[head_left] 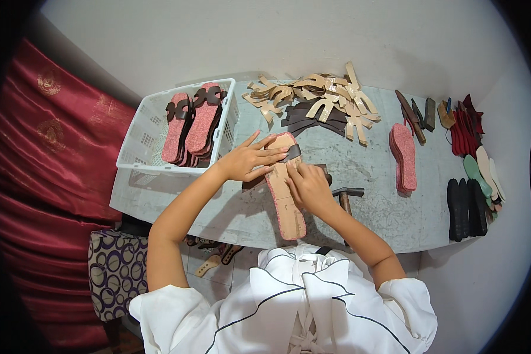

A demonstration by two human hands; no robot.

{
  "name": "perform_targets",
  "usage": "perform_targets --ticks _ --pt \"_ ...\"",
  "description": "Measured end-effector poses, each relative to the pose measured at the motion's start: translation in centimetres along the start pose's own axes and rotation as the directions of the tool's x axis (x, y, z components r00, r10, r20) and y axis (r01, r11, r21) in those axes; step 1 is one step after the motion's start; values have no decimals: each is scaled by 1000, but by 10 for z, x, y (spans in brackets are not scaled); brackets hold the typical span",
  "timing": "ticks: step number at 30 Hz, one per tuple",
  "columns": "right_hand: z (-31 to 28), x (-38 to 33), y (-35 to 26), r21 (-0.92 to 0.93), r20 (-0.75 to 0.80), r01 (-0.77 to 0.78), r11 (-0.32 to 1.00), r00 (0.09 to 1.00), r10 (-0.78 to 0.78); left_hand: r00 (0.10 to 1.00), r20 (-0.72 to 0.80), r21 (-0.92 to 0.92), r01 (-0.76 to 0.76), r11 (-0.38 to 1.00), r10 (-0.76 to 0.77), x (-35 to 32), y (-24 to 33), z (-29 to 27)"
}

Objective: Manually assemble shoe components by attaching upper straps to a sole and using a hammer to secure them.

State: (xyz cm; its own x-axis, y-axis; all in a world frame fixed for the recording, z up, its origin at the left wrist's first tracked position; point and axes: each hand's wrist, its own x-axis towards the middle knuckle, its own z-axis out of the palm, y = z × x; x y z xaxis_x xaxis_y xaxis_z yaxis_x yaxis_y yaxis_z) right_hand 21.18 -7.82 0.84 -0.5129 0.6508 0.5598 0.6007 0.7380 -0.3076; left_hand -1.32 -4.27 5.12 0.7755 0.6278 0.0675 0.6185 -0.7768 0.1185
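Observation:
A tan insole (288, 215) with a pink edge lies lengthwise in front of me, near the table's front edge. Across its upper part runs a dark brown strap (292, 153). My left hand (242, 163) rests flat over the insole's far end, its fingers stretched out and touching the strap. From the other side, my right hand (311, 187) has curled fingers pinching the strap's end at the insole's right edge. A hammer (349, 192) lies just right of that hand. Part of a dark block shows beneath the insole, mostly hidden.
A white basket (230, 127) on the left holds pink soles with dark straps. Tan strap pieces (330, 94) and dark ones (315, 121) are heaped at the back. Rightward are stacked pink soles (404, 156), hand tools (416, 118) and black soles (466, 206).

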Motion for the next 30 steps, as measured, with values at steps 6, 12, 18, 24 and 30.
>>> perform_targets --ticks 6,12,18,24,30 --pt "-13 -21 43 211 -119 -295 932 938 324 999 -37 -8 7 1000 -8 1 1 3" --pt "3 -34 77 500 89 -495 711 846 526 997 -82 -29 13 999 -15 1 2 4" --pt "4 -37 87 711 456 -638 295 738 497 993 -118 -64 -5 998 -3 1 2 7" --pt "-5 -32 84 709 468 -650 273 724 506 991 -130 -79 1 997 -11 1 1 9" --pt "-5 -34 88 717 476 -654 240 711 517 990 -139 -87 0 996 -12 2 2 9"
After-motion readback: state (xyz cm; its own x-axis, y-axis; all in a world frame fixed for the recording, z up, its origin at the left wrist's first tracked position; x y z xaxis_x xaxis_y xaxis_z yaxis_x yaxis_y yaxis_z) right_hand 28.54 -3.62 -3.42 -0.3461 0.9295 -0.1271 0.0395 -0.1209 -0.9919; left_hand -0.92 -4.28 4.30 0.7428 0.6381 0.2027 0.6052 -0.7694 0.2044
